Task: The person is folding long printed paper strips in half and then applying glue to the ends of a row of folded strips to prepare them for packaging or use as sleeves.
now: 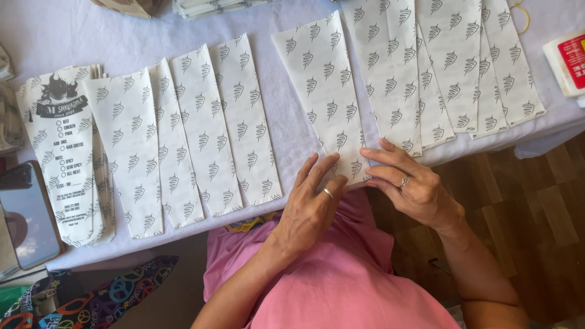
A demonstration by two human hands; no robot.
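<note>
Left hand (311,204) and right hand (407,183), fingers loosely extended, press near end of patterned paper bag (323,91) at desk (292,131) edge, lower centre; bag's bottom corner hidden, possibly folded.

White patterned paper bags (244,122) fanned across table, printed bag stack (64,158) far left, dark phone screen (24,213) beside it, red-white package (570,61) far right
</note>
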